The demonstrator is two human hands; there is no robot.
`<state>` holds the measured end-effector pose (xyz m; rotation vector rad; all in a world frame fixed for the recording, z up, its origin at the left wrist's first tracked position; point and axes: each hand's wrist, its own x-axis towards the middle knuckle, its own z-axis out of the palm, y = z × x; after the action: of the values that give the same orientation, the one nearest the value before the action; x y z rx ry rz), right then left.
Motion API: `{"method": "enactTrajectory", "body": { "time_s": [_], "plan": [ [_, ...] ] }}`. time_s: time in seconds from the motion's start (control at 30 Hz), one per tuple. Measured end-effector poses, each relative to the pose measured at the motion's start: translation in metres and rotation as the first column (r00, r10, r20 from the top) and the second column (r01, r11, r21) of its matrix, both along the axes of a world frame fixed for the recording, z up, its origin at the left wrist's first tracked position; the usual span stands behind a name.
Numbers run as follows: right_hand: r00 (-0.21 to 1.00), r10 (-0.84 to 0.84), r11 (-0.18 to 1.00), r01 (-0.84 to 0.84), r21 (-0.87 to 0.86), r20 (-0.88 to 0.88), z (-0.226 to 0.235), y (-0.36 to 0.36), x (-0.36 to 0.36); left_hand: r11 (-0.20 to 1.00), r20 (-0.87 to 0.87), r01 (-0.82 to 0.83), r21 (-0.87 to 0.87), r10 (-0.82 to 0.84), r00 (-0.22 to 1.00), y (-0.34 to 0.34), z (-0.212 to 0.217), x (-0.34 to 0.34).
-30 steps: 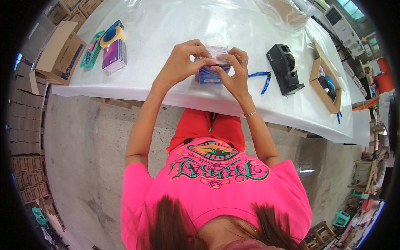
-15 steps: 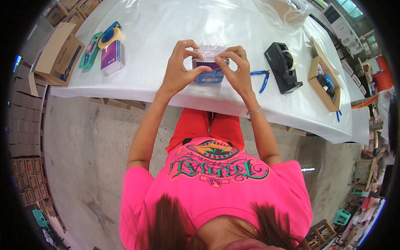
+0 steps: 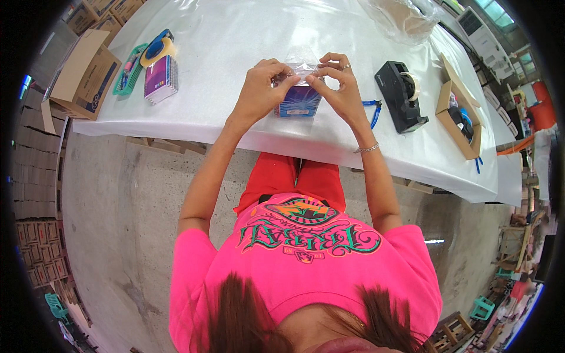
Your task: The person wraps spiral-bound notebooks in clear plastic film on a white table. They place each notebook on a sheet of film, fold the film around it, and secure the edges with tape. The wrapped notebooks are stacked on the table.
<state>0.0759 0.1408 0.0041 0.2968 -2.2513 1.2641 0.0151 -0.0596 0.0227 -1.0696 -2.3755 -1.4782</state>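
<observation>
In front of me, near the table's front edge, stands a blue and purple pack [image 3: 298, 106] in a clear plastic bag [image 3: 301, 57]. The loose plastic gathers at the top of the pack. My left hand [image 3: 259, 89] pinches the plastic at the pack's upper left, thumb against bent fingers. At the upper right, my right hand [image 3: 341, 88] pinches the plastic too. Both thumbs point inward and almost meet above the purple face. What exactly lies between the fingertips is partly hidden.
Blue-handled pliers [image 3: 375, 112], a black tape dispenser [image 3: 400, 97] and an open carton [image 3: 459, 120] of small items lie to the right. On the left are a purple notebook stack [image 3: 160, 79], a tape roll [image 3: 156, 52], a green basket [image 3: 129, 76] and a cardboard box [image 3: 85, 79].
My left thumb has risen from the pack's front to its top edge. My right hand has shifted slightly right, covering part of the pliers. Both hands remain at the plastic.
</observation>
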Motion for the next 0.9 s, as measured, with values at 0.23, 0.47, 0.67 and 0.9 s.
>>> {"method": "enactTrajectory", "body": {
  "time_s": [0.23, 0.47, 0.67, 0.9],
  "plan": [
    [1.0, -0.005, 1.0, 0.005, 0.008, 0.01, 0.009, 0.002, -0.01, 0.96, -0.327, -0.205, -0.189, 0.135, 0.935, 0.018, 0.006, 0.013],
    [0.998, 0.045, 0.999, -0.045, 0.002, 0.038, 0.004, 0.01, -0.018, 0.982, -0.343, -0.17, -0.083, 0.132, 0.93, 0.02, -0.003, 0.009],
    [0.956, 0.202, 0.931, -0.12, -0.344, 0.214, 0.007, 0.011, -0.024, 0.994, -0.214, -0.108, -0.013, 0.103, 0.971, 0.017, -0.001, 0.006],
    [0.837, 0.415, 0.856, -0.226, -0.464, 0.358, 0.007, 0.026, -0.042, 0.981, -0.153, -0.187, 0.056, 0.193, 0.969, 0.02, -0.008, -0.004]
  ]
}}
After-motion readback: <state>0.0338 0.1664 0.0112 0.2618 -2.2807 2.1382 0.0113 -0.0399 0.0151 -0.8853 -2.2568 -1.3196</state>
